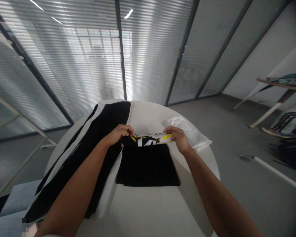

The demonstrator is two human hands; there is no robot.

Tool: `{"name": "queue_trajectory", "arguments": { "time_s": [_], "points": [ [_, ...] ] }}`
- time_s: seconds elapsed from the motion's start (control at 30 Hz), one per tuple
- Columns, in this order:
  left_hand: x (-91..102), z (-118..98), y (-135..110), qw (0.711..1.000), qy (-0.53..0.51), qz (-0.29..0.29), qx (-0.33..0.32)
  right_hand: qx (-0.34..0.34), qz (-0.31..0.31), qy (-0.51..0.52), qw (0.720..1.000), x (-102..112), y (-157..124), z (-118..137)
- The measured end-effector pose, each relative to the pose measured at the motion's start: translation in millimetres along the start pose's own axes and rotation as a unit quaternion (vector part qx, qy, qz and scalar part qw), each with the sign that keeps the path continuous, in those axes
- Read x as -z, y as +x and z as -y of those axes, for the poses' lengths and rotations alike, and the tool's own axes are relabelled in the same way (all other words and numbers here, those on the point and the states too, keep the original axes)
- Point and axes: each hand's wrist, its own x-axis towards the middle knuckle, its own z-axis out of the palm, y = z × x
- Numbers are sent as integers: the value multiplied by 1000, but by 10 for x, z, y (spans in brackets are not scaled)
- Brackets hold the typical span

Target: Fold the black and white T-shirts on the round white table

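Currently, I observe the left hand [118, 134] and right hand [179, 136] pinching opposite ends of the printed fold [148, 140] on the black cloth [148, 168], atop the white table [143, 204]. Presumably light and limp: hold both ends; fingertip contact is partly hidden.

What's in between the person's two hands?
The head view shows a strip of cloth with a black, white and yellow pattern, stretching from the left hand to the right hand.
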Motion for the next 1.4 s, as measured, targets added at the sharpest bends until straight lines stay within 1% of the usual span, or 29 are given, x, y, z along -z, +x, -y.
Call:
{"name": "queue_trajectory", "arguments": {
  "time_s": [0.1,0.2,0.27,0.37,0.43,0.47,0.57,0.6,0.67,0.7,0.77,0.83,0.93,1.03,1.1,1.17,1.27,1.4],
  "points": [
    [-28,-30,-18,997,26,37,54,-5,40,-34,999,20,-5,-5],
    [-68,-83,-32,992,51,74,89,-11,57,-60,997,6,-25,38],
    [-91,-109,-33,988,72,90,102,-30,48,-57,997,-14,-39,78],
    [-109,-114,-23,985,93,97,104,-63,14,-29,998,-41,-55,114],
    [-114,-101,-12,986,105,81,104,-58,-11,-24,998,-54,-63,110],
    [-115,-97,-7,986,115,59,103,-45,-24,-35,998,-59,-67,101],
    [-123,-117,9,981,166,-46,86,16,-52,-127,990,-71,-75,67],
    [-129,-138,12,975,194,-83,73,37,-59,-173,982,-76,-78,62],
    [-154,-192,17,953,267,-139,42,71,-76,-282,954,-97,-85,67],
    [-178,-218,18,939,306,-154,25,84,-82,-335,935,-113,-91,78],
    [-260,-244,23,916,367,-163,-8,104,-83,-419,898,-164,-112,106],
    [-387,-213,29,901,405,-150,-32,121,-59,-465,875,-240,-151,128],
    [-609,-50,38,882,456,-108,-45,139,8,-508,850,-378,-237,104],
    [-749,169,42,864,499,-61,-16,133,73,-564,812,-487,-316,1],
    [-764,278,46,860,508,-40,3,117,97,-596,788,-519,-339,-79],
    [-737,331,53,861,507,-32,7,104,106,-611,778,-524,-337,-138],
    [-682,338,67,861,508,-29,4,93,107,-618,773,-499,-317,-173],
    [-650,325,73,863,502,-50,25,80,100,-625,770,-437,-306,-162]
  ]
}}
